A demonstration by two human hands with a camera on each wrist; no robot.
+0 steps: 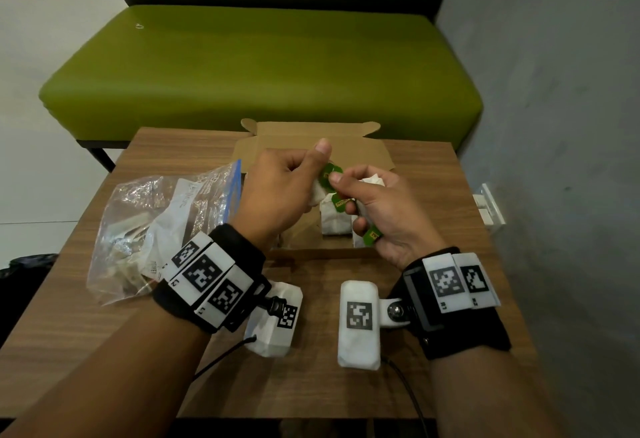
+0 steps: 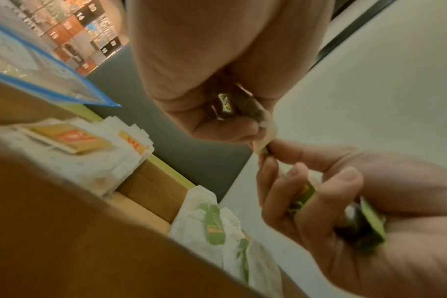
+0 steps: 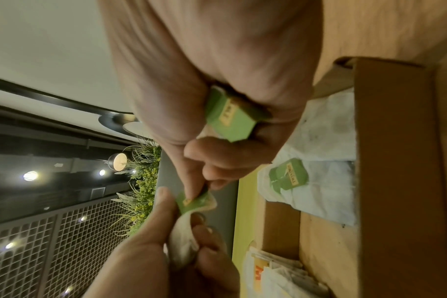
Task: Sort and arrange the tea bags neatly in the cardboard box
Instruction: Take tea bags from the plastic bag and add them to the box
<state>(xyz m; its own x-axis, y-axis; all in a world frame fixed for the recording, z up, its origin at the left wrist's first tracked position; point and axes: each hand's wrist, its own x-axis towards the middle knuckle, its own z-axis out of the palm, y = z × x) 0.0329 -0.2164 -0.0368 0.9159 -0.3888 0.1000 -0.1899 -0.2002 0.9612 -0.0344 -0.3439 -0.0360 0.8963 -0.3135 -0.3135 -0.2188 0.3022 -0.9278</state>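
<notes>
Above the open cardboard box, my left hand grips a white tea bag with a green tag. My right hand pinches that tag with thumb and forefinger, and its curled fingers hold further green-tagged tea bags in the palm. Inside the box, green-tagged bags lie at the right and yellow-tagged bags at the left. Both hands hide much of the box's inside in the head view.
A clear zip bag with a blue seal lies on the wooden table left of the box and holds more tea bags. A green bench stands behind the table; a grey wall is at the right.
</notes>
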